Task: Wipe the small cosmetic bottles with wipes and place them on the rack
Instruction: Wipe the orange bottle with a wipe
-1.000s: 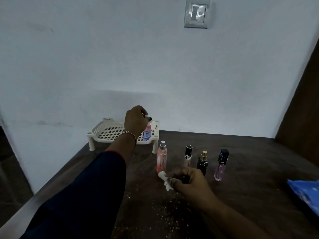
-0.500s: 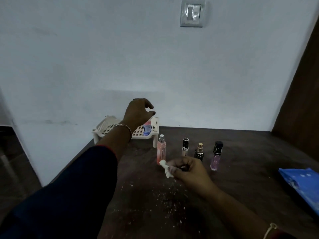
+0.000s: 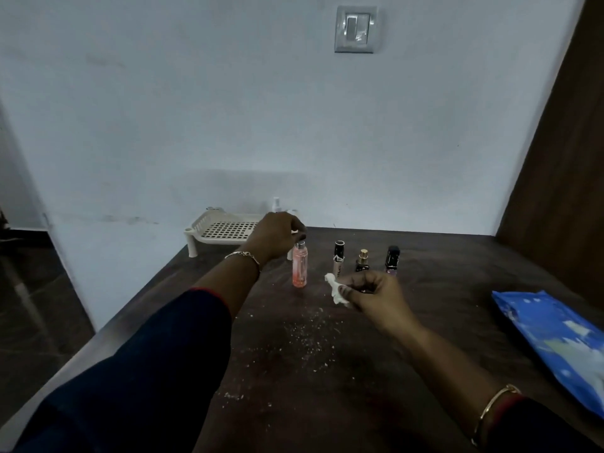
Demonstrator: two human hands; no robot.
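Note:
A tall pink bottle (image 3: 299, 268) stands on the dark table (image 3: 441, 263). My left hand (image 3: 276, 235) is curled over it, fingertips pinching its silver cap. My right hand (image 3: 376, 294) hovers just right of it and holds a crumpled white wipe (image 3: 336, 289). Behind that hand stand a beige tube with a black cap (image 3: 339, 259), a dark bottle with a gold cap (image 3: 362, 261) and a black-capped purple bottle (image 3: 392, 256), partly hidden. The white rack (image 3: 222, 228) sits at the back left; a bottle's pale top (image 3: 276, 204) shows above my left hand.
A blue pack of wipes (image 3: 555, 338) lies at the table's right edge. White crumbs (image 3: 307, 338) are scattered on the table between my arms. A white wall rises right behind the rack, with a brown panel (image 3: 562, 158) on the right.
My left hand let go of the small bottle on the rack, lifted off and came down right onto the pink bottle's cap. My right hand with the wipe stayed put.

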